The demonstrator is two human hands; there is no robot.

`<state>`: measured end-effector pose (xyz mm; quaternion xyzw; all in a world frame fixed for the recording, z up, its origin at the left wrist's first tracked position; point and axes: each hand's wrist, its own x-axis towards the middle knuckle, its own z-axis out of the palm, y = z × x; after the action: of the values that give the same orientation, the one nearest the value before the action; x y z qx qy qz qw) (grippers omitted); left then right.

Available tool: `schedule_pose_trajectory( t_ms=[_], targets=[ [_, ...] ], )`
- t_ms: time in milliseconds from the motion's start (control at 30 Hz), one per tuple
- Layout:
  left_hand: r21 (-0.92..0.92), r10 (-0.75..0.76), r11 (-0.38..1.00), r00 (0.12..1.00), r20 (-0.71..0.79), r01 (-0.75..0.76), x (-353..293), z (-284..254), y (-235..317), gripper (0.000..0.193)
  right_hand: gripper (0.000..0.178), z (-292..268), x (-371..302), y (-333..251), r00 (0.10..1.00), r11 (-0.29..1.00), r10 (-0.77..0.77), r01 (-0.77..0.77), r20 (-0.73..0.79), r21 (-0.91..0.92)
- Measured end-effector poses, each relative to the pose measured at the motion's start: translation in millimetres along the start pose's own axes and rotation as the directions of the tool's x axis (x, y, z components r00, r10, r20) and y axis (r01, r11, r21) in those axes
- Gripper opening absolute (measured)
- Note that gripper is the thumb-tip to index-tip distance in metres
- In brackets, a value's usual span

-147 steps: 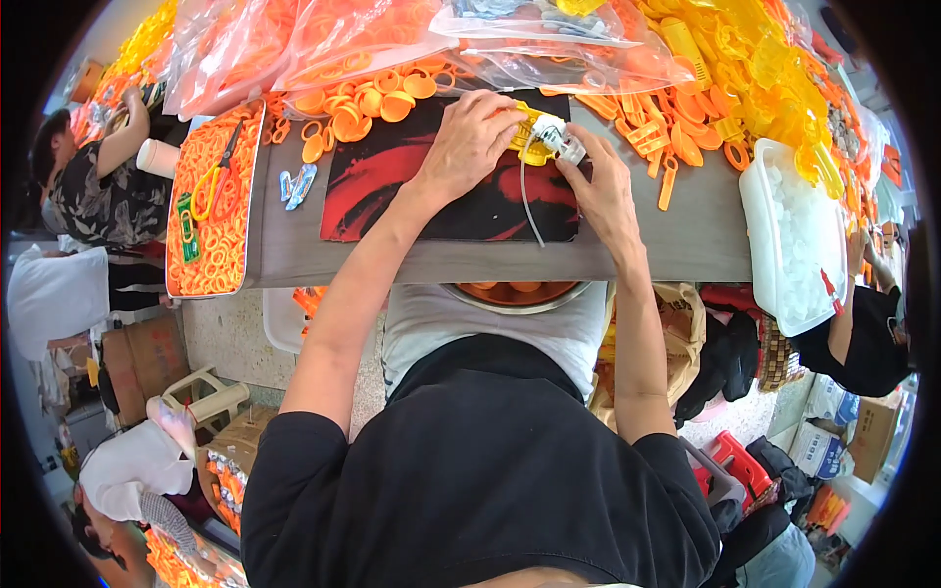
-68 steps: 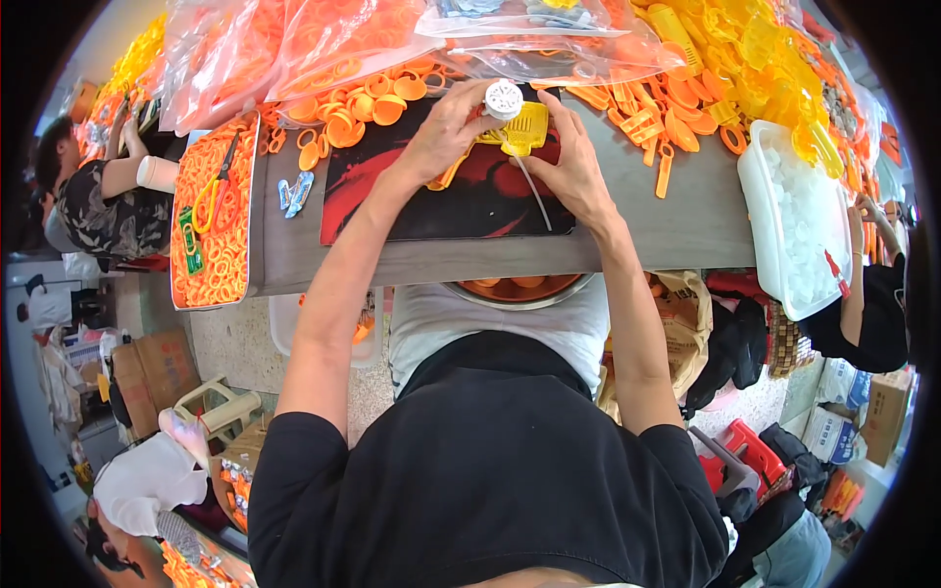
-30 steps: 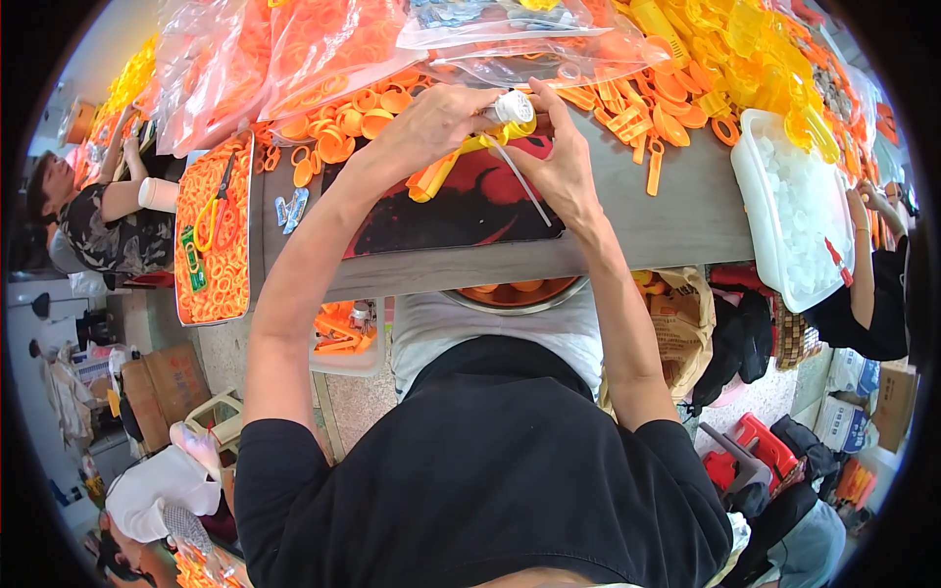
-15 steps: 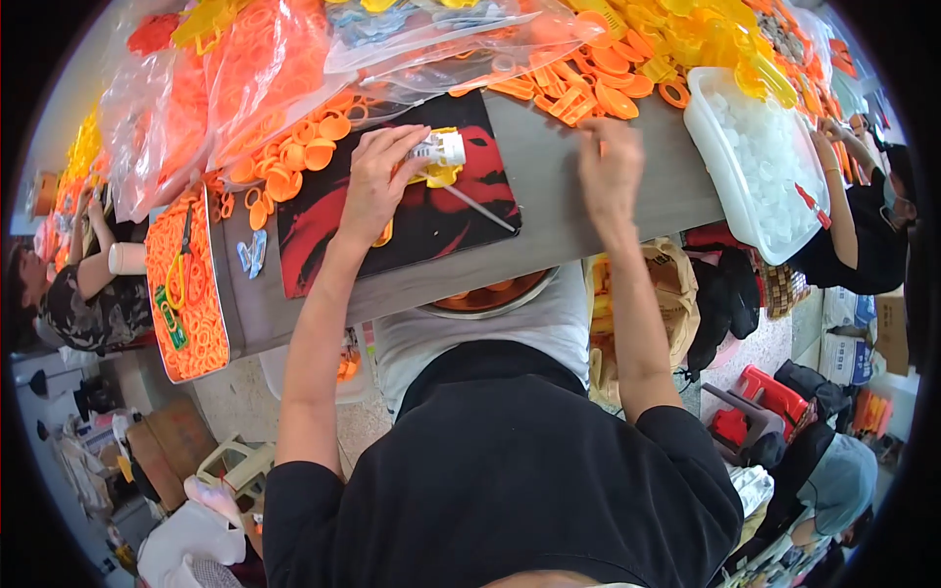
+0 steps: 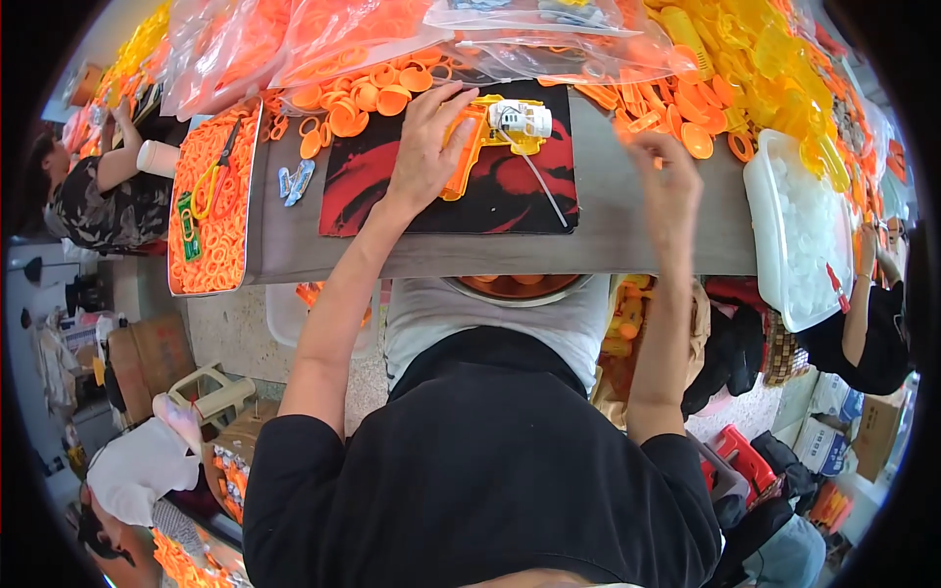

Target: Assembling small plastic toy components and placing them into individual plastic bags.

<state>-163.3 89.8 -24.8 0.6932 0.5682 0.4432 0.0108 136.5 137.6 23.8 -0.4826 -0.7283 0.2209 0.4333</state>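
My left hand (image 5: pixel 427 149) rests at the left side of a yellow and orange plastic shell (image 5: pixel 466 162), thumb and fingers against its orange part. A white cylindrical unit (image 5: pixel 521 118) lies in the shell's far right part. From it a thin pale rod (image 5: pixel 545 188) slants toward me across the black and red mat (image 5: pixel 372 186). To the right of the mat, my right hand (image 5: pixel 668 186) is raised, blurred, with its fingers curled. A small orange plastic piece (image 5: pixel 659 163) shows between those fingers, its exact shape unclear. Loose orange pieces (image 5: pixel 696 137) lie just beyond it.
Clear bags of orange parts (image 5: pixel 343 34) line the table's far side. At left, a tray of orange rings (image 5: pixel 208 265) holds scissors (image 5: pixel 218 181). A white tub (image 5: pixel 769 250) of translucent pieces stands right, below yellow parts (image 5: pixel 755 69). Co-workers sit at both sides.
The view has shifted. My left hand has moved off the white unit to the shell's orange part, now more visible. My right hand has drawn leftward from the loose orange pieces, toward the mat.
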Motion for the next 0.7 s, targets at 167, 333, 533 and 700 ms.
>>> schedule_pose_trajectory(
  t_ms=[167, 333, 533, 700],
  targets=[
    [0.093, -0.009, 0.996, 1.000, 0.026, 0.007, -8, 15, 9, 0.032, 0.015, 84, -38, -46, 0.926, 0.930, -0.367, 0.367, 0.085, 0.020],
    [0.078, -0.016, 0.997, 1.000, -0.008, 0.016, -10, 20, 16, 0.032, 0.025, 110, -42, -40, 0.922, 0.916, -0.384, 0.386, 0.045, -0.109],
    [0.064, -0.029, 0.997, 0.999, -0.035, 0.031, -11, 17, 11, 0.030, 0.026, 120, -44, -46, 0.911, 0.901, -0.412, 0.412, 0.029, -0.139],
    [0.032, -0.042, 0.999, 0.998, -0.039, 0.044, -11, 19, 13, 0.030, 0.028, 121, -45, -42, 0.911, 0.903, -0.411, 0.412, 0.039, -0.119]
  ],
)
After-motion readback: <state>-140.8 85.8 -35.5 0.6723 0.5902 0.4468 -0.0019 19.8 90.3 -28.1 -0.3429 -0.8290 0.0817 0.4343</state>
